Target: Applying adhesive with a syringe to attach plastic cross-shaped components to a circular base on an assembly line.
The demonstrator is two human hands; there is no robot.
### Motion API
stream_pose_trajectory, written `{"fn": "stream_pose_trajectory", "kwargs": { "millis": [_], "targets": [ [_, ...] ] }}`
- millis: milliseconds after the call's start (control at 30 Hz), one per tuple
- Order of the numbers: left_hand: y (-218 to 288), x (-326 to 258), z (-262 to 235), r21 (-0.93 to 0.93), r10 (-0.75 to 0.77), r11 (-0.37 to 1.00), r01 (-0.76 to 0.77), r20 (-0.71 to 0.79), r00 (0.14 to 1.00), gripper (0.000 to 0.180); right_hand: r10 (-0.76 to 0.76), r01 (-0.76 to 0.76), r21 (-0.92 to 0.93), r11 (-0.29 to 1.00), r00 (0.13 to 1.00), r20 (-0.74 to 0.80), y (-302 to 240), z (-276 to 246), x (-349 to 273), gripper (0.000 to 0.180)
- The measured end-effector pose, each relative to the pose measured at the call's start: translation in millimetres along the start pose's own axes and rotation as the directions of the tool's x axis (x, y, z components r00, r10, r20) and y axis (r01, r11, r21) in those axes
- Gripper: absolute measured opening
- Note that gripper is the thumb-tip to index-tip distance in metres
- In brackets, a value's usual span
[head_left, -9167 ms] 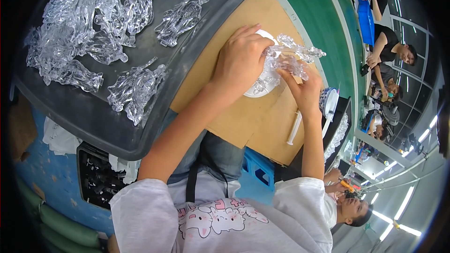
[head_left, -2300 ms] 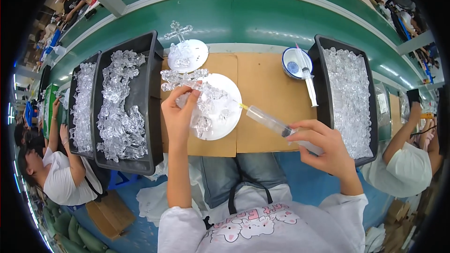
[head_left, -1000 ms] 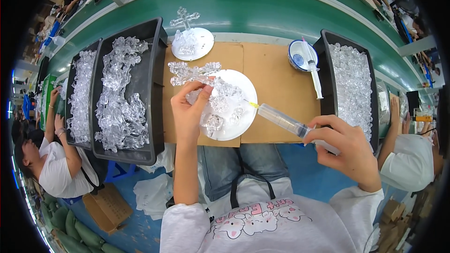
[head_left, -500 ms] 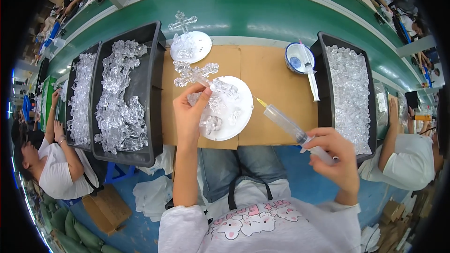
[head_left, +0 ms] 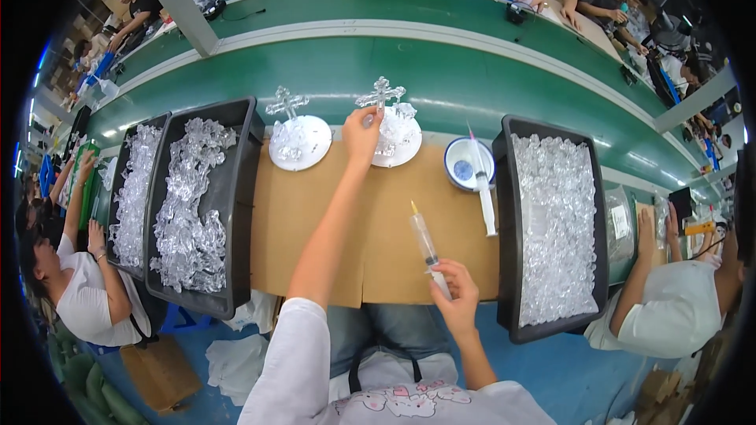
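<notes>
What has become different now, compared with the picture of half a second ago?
The left hand has moved the white disc with its clear cross away from the person, to the cardboard's far edge. The right hand keeps its syringe, whose needle is now farther from the disc. Unchanged: the other disc, the bowl and the black trays.

Text: none legible | white label point(head_left: 622, 221) on clear bag point(head_left: 619, 249): too small to read
</notes>
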State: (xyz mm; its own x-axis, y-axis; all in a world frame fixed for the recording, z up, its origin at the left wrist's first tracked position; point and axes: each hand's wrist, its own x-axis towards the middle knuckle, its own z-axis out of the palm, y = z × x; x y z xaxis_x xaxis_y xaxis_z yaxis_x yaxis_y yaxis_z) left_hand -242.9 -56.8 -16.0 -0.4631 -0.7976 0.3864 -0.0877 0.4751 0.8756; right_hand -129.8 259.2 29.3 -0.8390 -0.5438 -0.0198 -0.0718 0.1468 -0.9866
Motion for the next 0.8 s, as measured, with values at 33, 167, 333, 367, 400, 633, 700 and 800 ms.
{"fn": "stream_pose_trajectory", "kwargs": {
  "millis": [33, 167, 333, 367, 400, 633, 700, 800],
  "targets": [
    [-3, 10, 11, -0.005, 0.005, 1.000, -0.005, -0.004, 1.000, 0.018, 0.005, -0.005, -0.006, 1.000, 1.000, -0.008, 2, 0, 3, 0.028],
    [-14, 43, 47, 0.009, 0.029, 1.000, -0.029, 0.000, 1.000, 0.020, -0.013, 0.010, -0.058, 0.998, 0.998, -0.059, 1, -4, 14, 0.026],
    [-40, 78, 64, 0.071, 0.063, 0.995, -0.063, -0.003, 0.998, 0.022, -0.028, 0.024, -0.071, 0.997, 0.998, -0.061, 8, 0, 13, 0.026],
    [-39, 79, 67, 0.084, 0.052, 0.995, -0.059, 0.080, 0.995, 0.023, -0.016, 0.010, -0.079, 0.997, 0.998, -0.068, 11, -1, 14, 0.026],
    [-38, 79, 67, 0.099, 0.039, 0.994, -0.055, 0.159, 0.986, 0.024, -0.018, 0.013, -0.080, 0.997, 0.998, -0.067, 14, -2, 17, 0.026],
    [3, 59, -5, -0.056, 0.050, 0.998, -0.033, 0.340, 0.939, 0.046, -0.151, 0.122, -0.238, 0.964, 0.983, -0.106, 25, 5, 38, 0.026],
    [46, 41, -64, -0.300, -0.034, 0.942, 0.147, 0.352, 0.935, 0.043, -0.162, 0.138, -0.224, 0.965, 0.983, -0.091, 24, 8, 42, 0.026],
    [64, 3, -126, -0.669, -0.156, 0.642, 0.375, 0.365, 0.918, 0.037, -0.154, 0.125, -0.282, 0.951, 0.984, -0.085, 25, 7, 45, 0.026]
  ]
}}
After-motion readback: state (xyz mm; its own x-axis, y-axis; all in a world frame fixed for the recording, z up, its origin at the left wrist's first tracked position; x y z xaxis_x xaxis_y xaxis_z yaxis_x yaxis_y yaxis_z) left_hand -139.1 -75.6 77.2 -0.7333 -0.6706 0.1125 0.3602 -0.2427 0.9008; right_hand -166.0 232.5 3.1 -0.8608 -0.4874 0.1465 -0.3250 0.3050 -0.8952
